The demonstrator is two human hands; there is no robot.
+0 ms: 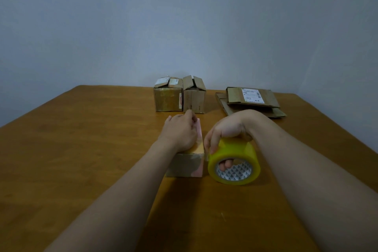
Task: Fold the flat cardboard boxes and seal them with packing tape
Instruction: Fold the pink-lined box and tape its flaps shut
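A small folded cardboard box (185, 164) with a pink side stands on the wooden table (81, 139) in front of me. My left hand (180, 131) rests on its top, fingers bent over the far edge. Just right of the box, my right hand (227, 129) grips a yellow roll of packing tape (235, 159), with fingers through its core and the thumb on the outside. The roll is held close to the box's right side.
Two folded cardboard boxes (180, 96) stand side by side at the table's far edge near the wall. Flat cardboard boxes (251, 99) lie stacked at the far right, the top one bearing a white label.
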